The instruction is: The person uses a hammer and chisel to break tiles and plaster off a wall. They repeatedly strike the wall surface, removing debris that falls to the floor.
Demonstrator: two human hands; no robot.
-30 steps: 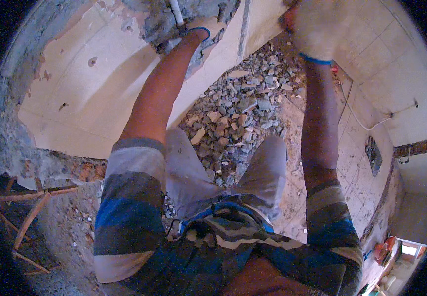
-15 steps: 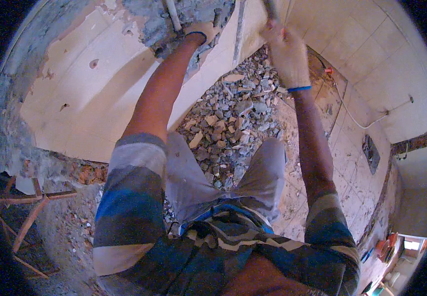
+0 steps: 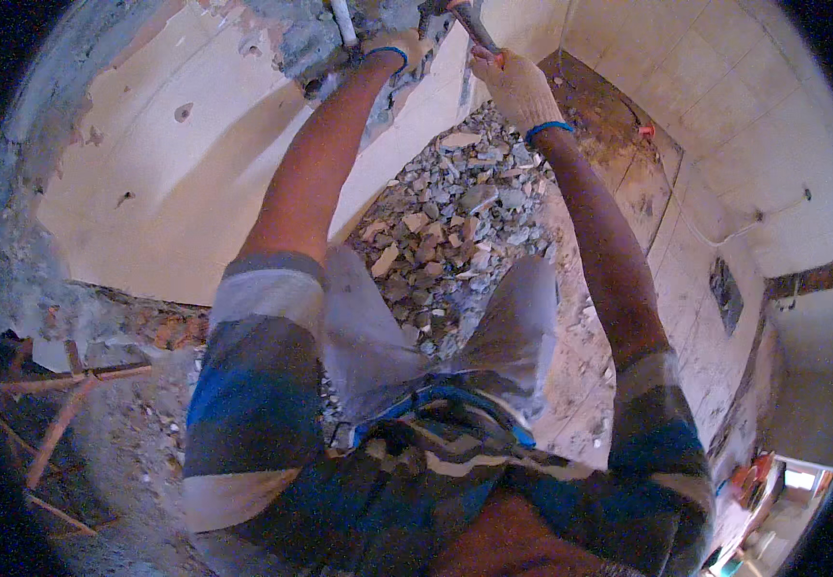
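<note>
At the top of the view my left hand [image 3: 394, 45], in a pale knitted glove with a blue cuff, is closed against the broken wall [image 3: 301, 38]. A dark metal chisel [image 3: 426, 23] sticks out past its fingers; the chisel's tip is hidden. My right hand [image 3: 520, 88], gloved the same way, is wrapped around the handle of a hammer [image 3: 474, 27]. The hammer slants up and left towards the chisel's end, its head partly cut off by the top edge. I cannot tell whether the two touch. A pale pipe [image 3: 343, 21] stands out of the wall beside my left hand.
Rubble and tile pieces [image 3: 436, 231] lie heaped between my legs. Cream tiles [image 3: 186, 173] still cover part of the left wall. A thin pale hose [image 3: 705, 238] runs along the right side. A wooden frame [image 3: 56, 433] stands at lower left, and a doorway [image 3: 782, 519] opens at lower right.
My right hand has swung left and slightly down, bringing the hammer close to the chisel. The left hand keeps its hold at nearly the same spot.
</note>
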